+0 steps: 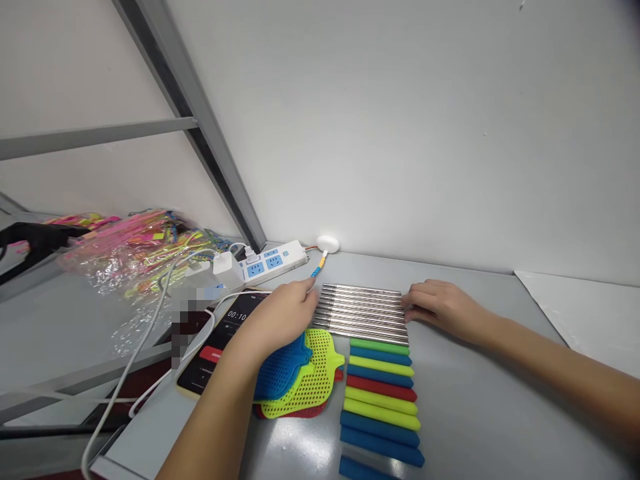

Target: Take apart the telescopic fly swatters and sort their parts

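A row of shiny metal rods point(363, 310) lies side by side on the grey table. My left hand point(287, 308) is at their left ends, index finger stretched out and the other fingers partly hidden. At the right ends, the bent fingertips of my right hand point(440, 303) touch the rods, with the thumb apart. Neither hand is closed around a rod. Below the rods is a column of green, blue, yellow and red plastic sleeves point(381, 387). Perforated fly swatter heads point(320, 380) in yellow, blue and red are stacked left of the sleeves, partly under my left forearm.
A phone point(203, 353) with a running timer lies at the left edge, crossed by white cables. Behind it are a power strip point(275, 262) and a round white device point(328, 244). Plastic-wrapped colourful items point(145, 247) lie beyond the metal frame point(200, 127). A white wall stands behind.
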A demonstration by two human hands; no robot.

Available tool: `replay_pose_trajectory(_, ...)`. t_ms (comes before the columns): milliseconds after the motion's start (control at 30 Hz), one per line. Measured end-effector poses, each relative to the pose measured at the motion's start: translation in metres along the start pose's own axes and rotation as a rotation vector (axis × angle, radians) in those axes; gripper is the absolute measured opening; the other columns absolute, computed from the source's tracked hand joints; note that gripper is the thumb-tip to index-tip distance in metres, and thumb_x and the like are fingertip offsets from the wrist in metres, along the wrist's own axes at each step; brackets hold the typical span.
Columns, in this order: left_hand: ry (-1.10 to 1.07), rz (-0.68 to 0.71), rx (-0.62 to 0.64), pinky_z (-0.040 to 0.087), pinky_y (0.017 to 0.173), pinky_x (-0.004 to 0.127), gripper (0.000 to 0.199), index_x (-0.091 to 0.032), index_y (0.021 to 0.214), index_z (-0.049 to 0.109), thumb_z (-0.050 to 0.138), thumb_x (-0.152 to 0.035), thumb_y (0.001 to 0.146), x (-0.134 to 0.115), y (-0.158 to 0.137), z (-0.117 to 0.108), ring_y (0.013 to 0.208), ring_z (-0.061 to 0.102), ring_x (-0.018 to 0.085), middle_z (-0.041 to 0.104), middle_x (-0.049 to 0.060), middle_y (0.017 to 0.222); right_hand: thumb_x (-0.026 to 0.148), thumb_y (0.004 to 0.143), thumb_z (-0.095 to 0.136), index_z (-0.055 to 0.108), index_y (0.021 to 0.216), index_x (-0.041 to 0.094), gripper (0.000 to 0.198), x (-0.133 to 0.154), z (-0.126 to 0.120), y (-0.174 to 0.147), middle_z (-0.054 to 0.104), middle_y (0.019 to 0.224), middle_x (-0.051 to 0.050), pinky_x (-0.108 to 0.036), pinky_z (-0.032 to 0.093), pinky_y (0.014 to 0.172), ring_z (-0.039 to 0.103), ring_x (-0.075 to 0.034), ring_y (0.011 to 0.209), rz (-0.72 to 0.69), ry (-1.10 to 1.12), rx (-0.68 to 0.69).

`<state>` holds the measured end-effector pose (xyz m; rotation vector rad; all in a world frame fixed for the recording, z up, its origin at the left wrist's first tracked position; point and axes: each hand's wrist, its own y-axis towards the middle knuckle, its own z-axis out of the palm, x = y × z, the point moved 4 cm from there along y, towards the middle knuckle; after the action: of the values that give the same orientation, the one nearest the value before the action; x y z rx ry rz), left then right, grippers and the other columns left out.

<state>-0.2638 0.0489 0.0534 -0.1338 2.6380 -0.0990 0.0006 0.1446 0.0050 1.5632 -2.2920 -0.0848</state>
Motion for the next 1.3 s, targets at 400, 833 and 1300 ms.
replay_pose_trajectory(400, -0.175, -0.06, 0.072, 0.046, 0.079, 0.032, 0.04, -0.019, 0.089, 0.064, 0.033, -0.044, 0.093, -0.004, 0.0, -0.002, 0.089, 0.064, 0.023, 0.072, 0.006, 0.093, 0.037, 0.1, 0.042, 0.064, 0.093, 0.025, 0.027, 0.003, 0.003, 0.0, 0.065, 0.079, -0.003, -0.031, 0.041, 0.069, 0.059, -0.016, 0.071, -0.085, -0.043, -0.003)
replay_pose_trajectory(833, -0.032, -0.078, -0.057, 0.047, 0.085, 0.037, 0.045, -0.02, 0.095, 0.069, 0.031, -0.044, 0.096, 0.015, 0.004, -0.007, 0.098, 0.066, 0.027, 0.073, 0.009, 0.101, 0.035, 0.099, 0.04, 0.064, 0.099, 0.026, 0.026, 0.0, -0.012, -0.001, 0.064, 0.095, -0.006, -0.033, 0.047, 0.07, 0.061, -0.02, 0.082, 0.094, 0.11, 0.113)
replay_pose_trajectory(1300, 0.081, 0.013, -0.078, 0.043, 0.096, 0.04, 0.04, -0.02, 0.121, 0.059, 0.03, -0.038, 0.098, 0.014, 0.008, 0.007, 0.117, 0.06, 0.03, 0.066, 0.013, 0.124, 0.049, 0.098, 0.036, 0.06, 0.12, 0.022, 0.041, 0.015, 0.007, 0.045, 0.06, 0.121, -0.011, -0.043, 0.045, 0.095, 0.053, -0.027, 0.113, 0.334, 0.274, 0.107)
